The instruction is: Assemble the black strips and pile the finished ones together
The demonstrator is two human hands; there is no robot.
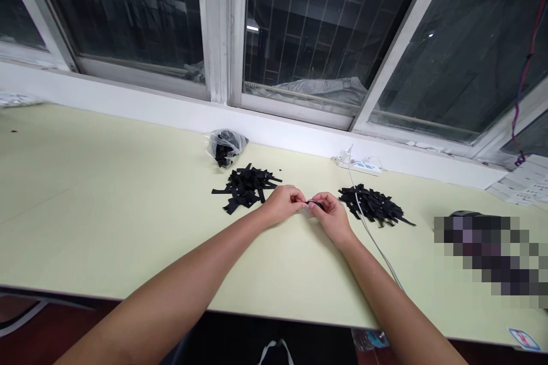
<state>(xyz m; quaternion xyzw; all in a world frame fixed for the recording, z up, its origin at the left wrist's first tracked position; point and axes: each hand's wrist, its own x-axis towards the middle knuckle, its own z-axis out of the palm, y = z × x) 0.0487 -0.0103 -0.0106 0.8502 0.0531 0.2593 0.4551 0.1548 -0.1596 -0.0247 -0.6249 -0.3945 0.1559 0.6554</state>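
Observation:
My left hand (283, 202) and my right hand (329, 215) meet over the middle of the pale yellow table (107, 199). Both pinch one small black strip (311, 203) between their fingertips. A loose heap of black strips (246, 187) lies just left of my left hand. A second heap of black strips (372, 205) lies just right of my right hand. Most of the held strip is hidden by my fingers.
A clear plastic bag with black pieces (225, 147) sits behind the left heap. A white power strip (358, 165) lies by the window wall, and its cable (372, 239) runs across the right heap toward the front edge. A dark object (466, 215) rests at right.

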